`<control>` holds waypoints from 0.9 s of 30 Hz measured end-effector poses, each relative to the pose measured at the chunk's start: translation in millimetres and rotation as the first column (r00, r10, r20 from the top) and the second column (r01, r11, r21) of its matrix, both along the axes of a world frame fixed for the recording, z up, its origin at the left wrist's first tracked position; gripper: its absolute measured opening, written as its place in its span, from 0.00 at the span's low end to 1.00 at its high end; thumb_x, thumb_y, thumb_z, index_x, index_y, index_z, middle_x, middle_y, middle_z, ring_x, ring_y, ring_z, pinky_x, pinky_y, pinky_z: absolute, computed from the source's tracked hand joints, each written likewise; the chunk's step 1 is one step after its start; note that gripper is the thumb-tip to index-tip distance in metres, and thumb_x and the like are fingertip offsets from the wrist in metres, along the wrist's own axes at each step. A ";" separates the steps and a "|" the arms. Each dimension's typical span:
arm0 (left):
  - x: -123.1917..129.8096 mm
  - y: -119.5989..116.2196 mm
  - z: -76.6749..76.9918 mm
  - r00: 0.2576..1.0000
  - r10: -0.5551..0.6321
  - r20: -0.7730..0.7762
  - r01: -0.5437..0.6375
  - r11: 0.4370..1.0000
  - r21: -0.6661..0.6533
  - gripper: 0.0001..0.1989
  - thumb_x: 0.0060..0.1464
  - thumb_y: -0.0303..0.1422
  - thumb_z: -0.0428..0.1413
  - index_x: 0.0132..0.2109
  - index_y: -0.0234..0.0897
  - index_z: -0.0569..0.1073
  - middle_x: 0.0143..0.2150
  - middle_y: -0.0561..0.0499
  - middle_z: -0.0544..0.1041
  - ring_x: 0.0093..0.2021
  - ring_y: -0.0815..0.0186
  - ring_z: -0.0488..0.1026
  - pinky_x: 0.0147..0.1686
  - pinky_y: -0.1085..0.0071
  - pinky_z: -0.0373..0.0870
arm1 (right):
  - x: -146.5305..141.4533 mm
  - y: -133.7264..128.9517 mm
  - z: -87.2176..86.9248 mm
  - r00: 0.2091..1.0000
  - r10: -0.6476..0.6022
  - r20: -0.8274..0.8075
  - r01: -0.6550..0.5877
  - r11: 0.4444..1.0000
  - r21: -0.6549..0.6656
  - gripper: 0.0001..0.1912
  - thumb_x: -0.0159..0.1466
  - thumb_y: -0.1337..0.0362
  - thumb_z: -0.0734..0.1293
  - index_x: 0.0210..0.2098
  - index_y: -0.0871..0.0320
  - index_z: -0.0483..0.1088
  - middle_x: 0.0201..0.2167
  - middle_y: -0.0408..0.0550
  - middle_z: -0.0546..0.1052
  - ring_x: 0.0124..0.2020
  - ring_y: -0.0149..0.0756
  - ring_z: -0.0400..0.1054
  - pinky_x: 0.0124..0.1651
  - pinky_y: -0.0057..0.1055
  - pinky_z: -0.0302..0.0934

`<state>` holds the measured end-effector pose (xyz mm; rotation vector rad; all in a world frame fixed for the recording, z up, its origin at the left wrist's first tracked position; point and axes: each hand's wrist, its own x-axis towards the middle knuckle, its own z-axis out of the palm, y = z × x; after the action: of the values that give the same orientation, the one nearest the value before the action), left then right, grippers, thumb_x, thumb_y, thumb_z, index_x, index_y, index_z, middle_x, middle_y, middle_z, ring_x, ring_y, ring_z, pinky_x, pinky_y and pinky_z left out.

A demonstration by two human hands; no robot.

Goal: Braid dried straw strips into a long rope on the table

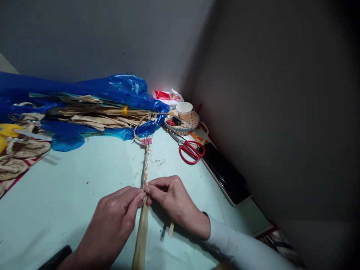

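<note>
A thin braid of dried plant strips (146,165) runs away from me across the pale table, caught near its far end by a pink binder clip (146,141). At its near end my left hand (115,215) and my right hand (171,200) meet, each pinching the strips between thumb and fingers. One long, wide strip (141,234) hangs from there toward the bottom edge of the view. The tip of another strip (171,228) sticks out below my right hand. Exactly how the strips cross under my fingertips is hidden.
Bundled dry strips (104,114) lie on a blue plastic bag (112,88) at the back. Red-handled scissors (191,152), a woven tray (194,122) with a paper cup (184,108), and a black phone-like slab (225,172) are at right. A yellow glue gun (9,133) sits far left.
</note>
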<state>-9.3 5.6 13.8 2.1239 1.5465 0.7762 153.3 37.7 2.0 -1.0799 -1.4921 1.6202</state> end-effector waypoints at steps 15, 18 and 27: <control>-0.7 -17.8 -29.1 0.798 -0.009 -0.602 0.412 0.737 0.536 0.10 0.56 0.18 0.50 0.39 0.30 0.75 0.27 0.49 0.78 0.23 0.65 0.72 0.21 0.68 0.62 | 5.9 -3.3 7.8 0.999 0.024 0.026 -0.022 0.999 -0.043 0.17 0.65 0.60 0.64 0.21 0.61 0.67 0.20 0.39 0.59 0.25 0.26 0.50 0.27 0.26 0.46; 2.6 -18.5 -29.0 0.852 -0.063 -0.520 0.385 0.749 0.540 0.11 0.56 0.18 0.49 0.40 0.30 0.75 0.28 0.48 0.78 0.26 0.65 0.74 0.25 0.69 0.66 | 3.9 -4.0 4.1 1.000 0.004 0.025 -0.003 0.998 -0.069 0.15 0.63 0.62 0.66 0.21 0.62 0.67 0.20 0.39 0.61 0.24 0.26 0.51 0.27 0.25 0.47; -7.2 13.3 0.5 0.900 0.207 0.384 -0.011 0.890 -0.455 0.12 0.60 0.43 0.55 0.47 0.45 0.73 0.44 0.52 0.77 0.44 0.63 0.73 0.44 0.70 0.68 | 3.0 -1.6 12.3 0.994 -0.058 -0.089 0.046 0.991 -0.126 0.14 0.61 0.62 0.67 0.25 0.65 0.77 0.22 0.47 0.74 0.25 0.29 0.63 0.33 0.28 0.57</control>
<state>-16.6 18.9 14.3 1.4312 1.4433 0.7699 156.3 36.1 14.3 -1.0862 -1.3075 1.7213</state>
